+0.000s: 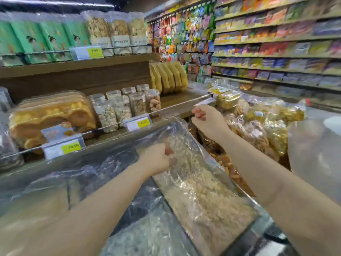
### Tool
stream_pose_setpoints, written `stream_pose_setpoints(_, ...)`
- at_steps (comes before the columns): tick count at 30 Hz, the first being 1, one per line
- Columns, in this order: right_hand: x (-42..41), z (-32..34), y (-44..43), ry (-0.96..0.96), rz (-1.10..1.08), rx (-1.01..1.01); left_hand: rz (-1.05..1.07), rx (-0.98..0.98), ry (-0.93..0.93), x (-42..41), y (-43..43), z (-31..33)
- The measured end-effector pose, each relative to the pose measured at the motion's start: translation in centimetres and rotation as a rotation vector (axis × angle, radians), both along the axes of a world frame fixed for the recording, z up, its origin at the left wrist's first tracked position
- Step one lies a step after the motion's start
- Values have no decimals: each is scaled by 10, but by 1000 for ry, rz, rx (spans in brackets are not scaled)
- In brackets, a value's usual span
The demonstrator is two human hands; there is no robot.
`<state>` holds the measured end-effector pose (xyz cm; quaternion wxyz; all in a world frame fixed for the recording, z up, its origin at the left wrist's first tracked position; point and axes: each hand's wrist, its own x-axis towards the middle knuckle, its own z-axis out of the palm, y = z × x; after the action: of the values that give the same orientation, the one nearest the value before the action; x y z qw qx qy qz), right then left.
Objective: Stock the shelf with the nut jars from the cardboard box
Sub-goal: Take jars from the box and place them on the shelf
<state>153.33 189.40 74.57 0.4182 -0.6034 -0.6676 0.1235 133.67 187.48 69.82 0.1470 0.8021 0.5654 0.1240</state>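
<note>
Several clear nut jars (127, 106) with see-through lids stand in two rows on the middle wooden shelf (177, 102), behind its metal rail. My left hand (156, 159) hovers below that shelf with its fingers curled in, over a plastic-covered bin of pale nuts (206, 196). My right hand (208, 121) is higher and to the right, close to the rail's end, fingers loosely curled with nothing visible in them. No cardboard box is in view. The picture is blurred.
A large clear pack of yellow pastries (49, 117) sits left of the jars. Yellow price tags (137, 123) clip to the rail. Bagged snacks (262, 122) pile up at right. Green boxes (42, 39) and biscuit bags fill the top shelf; stocked aisle shelves (276, 43) run behind.
</note>
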Motion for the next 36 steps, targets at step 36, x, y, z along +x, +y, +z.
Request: stream_pose_setpoints(36, 373, -270, -548, 268, -737, -574, -572, -655, 71, 400, -405, -247)
